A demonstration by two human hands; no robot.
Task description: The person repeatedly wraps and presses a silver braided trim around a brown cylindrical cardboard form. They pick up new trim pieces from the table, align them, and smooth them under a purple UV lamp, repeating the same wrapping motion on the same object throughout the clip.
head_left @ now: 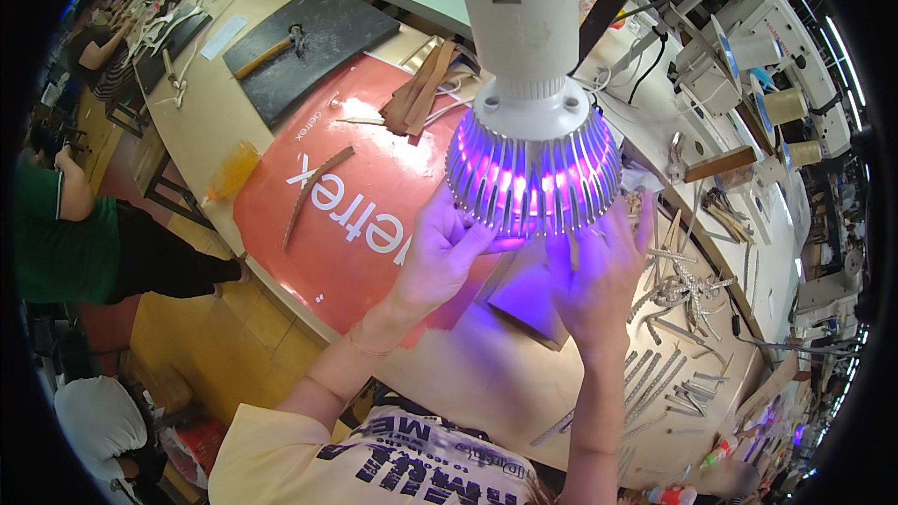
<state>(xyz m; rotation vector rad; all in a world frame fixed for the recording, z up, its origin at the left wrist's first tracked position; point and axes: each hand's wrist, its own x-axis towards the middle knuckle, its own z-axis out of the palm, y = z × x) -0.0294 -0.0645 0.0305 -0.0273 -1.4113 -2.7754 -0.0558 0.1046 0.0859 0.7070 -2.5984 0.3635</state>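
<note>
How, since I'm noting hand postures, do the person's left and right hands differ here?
The left hand slants up and rightward, while the right hand points nearly straight up.
The left hand's thumb shows clearly, angled toward the lit lamp; the right hand mainly shows spread fingers.
Both are bare, tinted purple and near the lamp's lower rim, which partly hides them; I can't tell what either holds.

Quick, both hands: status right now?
Left hand: partly hidden by the lamp; grip can't be told.
Right hand: partly hidden too; grip can't be told.
</note>
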